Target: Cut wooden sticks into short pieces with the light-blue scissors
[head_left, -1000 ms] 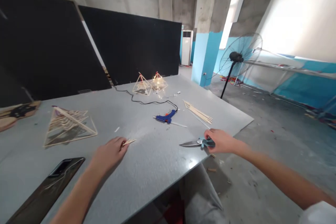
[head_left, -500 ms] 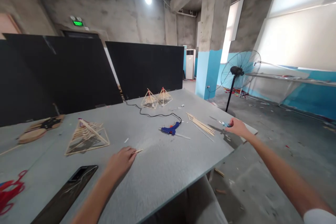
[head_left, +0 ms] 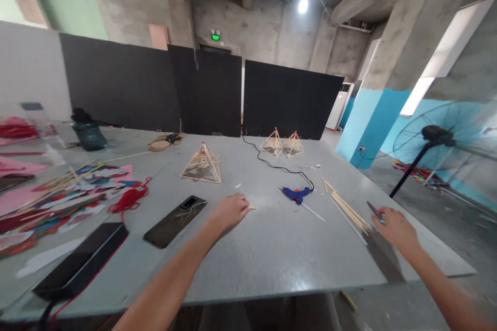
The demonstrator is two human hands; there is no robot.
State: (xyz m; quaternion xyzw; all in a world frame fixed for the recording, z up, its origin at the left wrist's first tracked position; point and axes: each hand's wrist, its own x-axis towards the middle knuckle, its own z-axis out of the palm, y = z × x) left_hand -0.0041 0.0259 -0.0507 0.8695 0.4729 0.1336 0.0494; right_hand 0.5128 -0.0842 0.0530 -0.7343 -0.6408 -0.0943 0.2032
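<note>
Your left hand (head_left: 230, 211) rests near the middle of the frame on the grey counter (head_left: 272, 248), its grip pinched closed on a short pale wooden stick (head_left: 252, 208) whose tip pokes out to the right and lies flat on the surface. Your right hand (head_left: 394, 227), at the lower right by the counter's edge, is curled around a pair of teal-handled scissors (head_left: 375, 212); only the dark blades and a sliver of handle show, so the grip looks closed on them, though the view there is blurred.

Judging by what lies around, much of the work looks done. One larger pyramid of thin wooden sticks (head_left: 202, 164) stands finished above your left hand, and two smaller stick pyramids (head_left: 282, 145) sit side by side further back, near the dark partition panels (head_left: 287, 98). What is left seems plain too: a bundle of long uncut wooden sticks (head_left: 347, 209) lies just left of your right hand, and the blue glue gun (head_left: 295, 194) lies on its side between your hands, its black cord (head_left: 272, 164) trailing toward the small pyramids.

A dark phone (head_left: 175, 213) lies just left of your left hand, with coloured paper scraps and red yarn (head_left: 130, 197) spread at the left of the frame.
</note>
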